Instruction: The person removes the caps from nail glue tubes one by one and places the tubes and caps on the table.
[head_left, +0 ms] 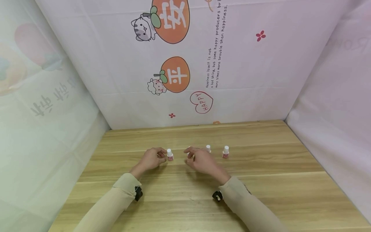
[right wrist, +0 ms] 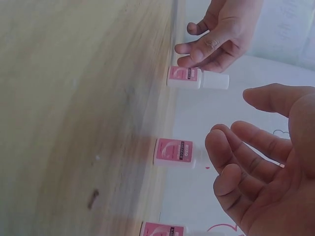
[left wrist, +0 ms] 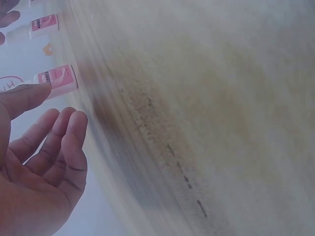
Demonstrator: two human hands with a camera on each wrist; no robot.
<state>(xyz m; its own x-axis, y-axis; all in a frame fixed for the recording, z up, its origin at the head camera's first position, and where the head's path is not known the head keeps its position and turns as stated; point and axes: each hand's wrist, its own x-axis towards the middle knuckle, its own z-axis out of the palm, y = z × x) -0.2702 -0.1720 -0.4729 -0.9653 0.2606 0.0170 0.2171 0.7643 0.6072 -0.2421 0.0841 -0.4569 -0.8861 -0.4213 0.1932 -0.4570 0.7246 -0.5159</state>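
Observation:
Small white bottles with pink labels stand upright in a row on the wooden table. My left hand is beside the leftmost bottle, its fingers loosely bent. In the left wrist view the thumb overlaps that bottle; whether it touches, I cannot tell. My right hand hovers at the second bottle, which it mostly hides in the head view. From the right wrist, this second bottle shows just beyond the relaxed fingertips, with nothing held. The third bottle is partly behind the right hand.
Farther right stands another bottle. The wood-grain table ends at a white printed cloth at the back, with more cloth at both sides. Both sleeves carry a dark wrist device, the left one and the right one.

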